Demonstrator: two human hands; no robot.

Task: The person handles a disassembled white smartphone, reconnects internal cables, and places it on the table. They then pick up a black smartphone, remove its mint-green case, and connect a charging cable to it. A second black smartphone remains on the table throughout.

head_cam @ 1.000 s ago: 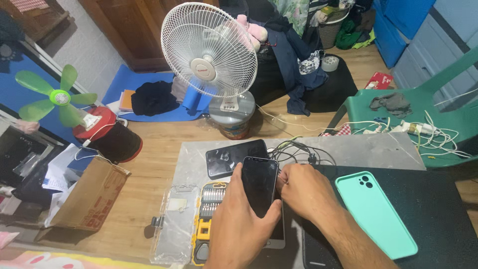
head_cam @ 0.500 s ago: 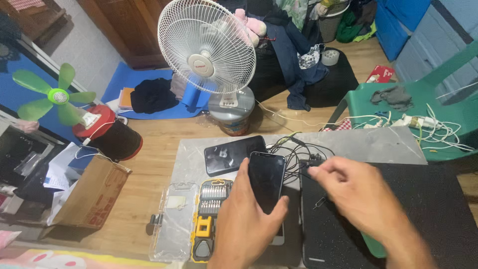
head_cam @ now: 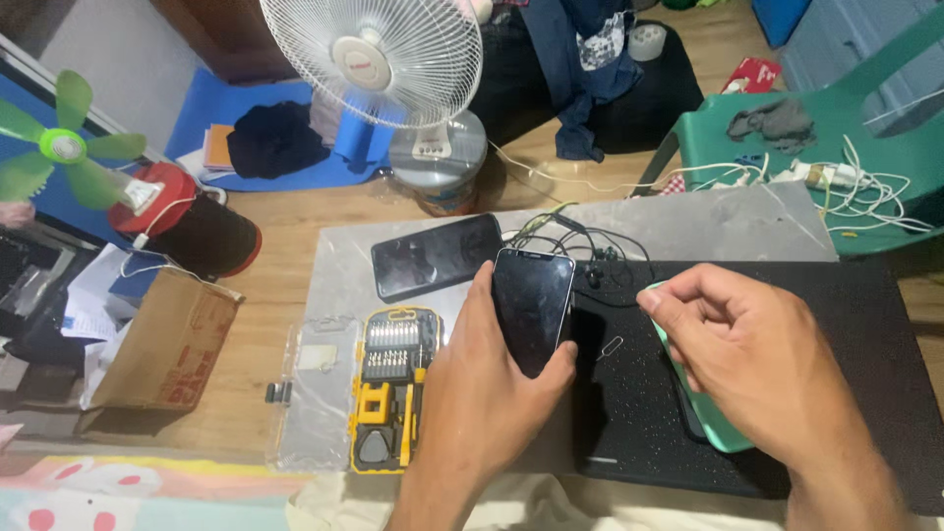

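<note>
right hand now gripping mint case, left hand clasping phone, bits in open toolkit

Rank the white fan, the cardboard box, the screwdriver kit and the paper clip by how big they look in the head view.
1. White fan
2. Cardboard box
3. Screwdriver kit, nearer the camera, so its gap to the box is unsure
4. Paper clip

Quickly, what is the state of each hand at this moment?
Left hand: closed around a black rectangular smartphone, screen up.
Right hand: fingers curled on the edge of a mint-green soft phone case; a firm grip cannot be told.
</note>
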